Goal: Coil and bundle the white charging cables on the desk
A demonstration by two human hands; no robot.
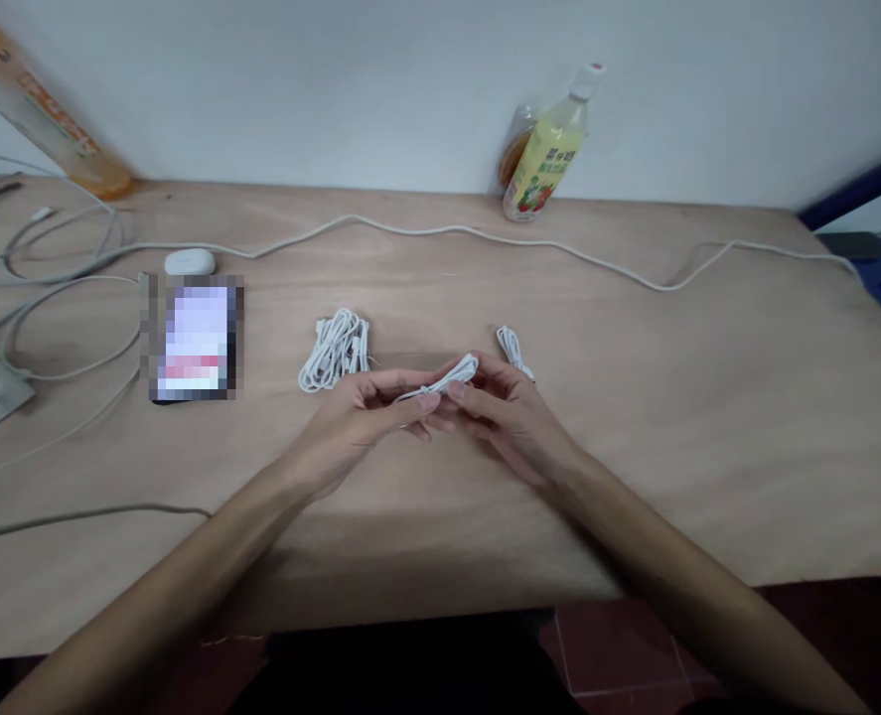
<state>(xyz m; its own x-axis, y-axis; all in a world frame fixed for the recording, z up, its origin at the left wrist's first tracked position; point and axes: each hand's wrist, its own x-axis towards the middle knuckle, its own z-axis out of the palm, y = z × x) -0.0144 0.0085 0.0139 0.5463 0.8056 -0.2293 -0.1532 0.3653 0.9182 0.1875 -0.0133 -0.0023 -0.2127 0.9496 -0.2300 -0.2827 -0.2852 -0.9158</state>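
Between both hands, above the wooden table, is a folded white cable (459,373) bundled into a narrow loop. My left hand (369,409) pinches its left part between thumb and fingers. Close beside it, my right hand (511,407) grips the looped end, thumb on top. Both thumbs almost meet near the bundle's middle. Behind my left hand lies a pile of white cables (336,350), partly covered by that hand. A smaller white cable bundle (511,346) rests just beyond my right hand, its lower end near the fingers.
A phone (198,338) with a blurred screen and a white earbud case (190,262) lie to the left. A long white cord (455,229) crosses the table (708,397). A yellow-labelled bottle (551,154) and a large orange bottle (53,119) stand by the wall.
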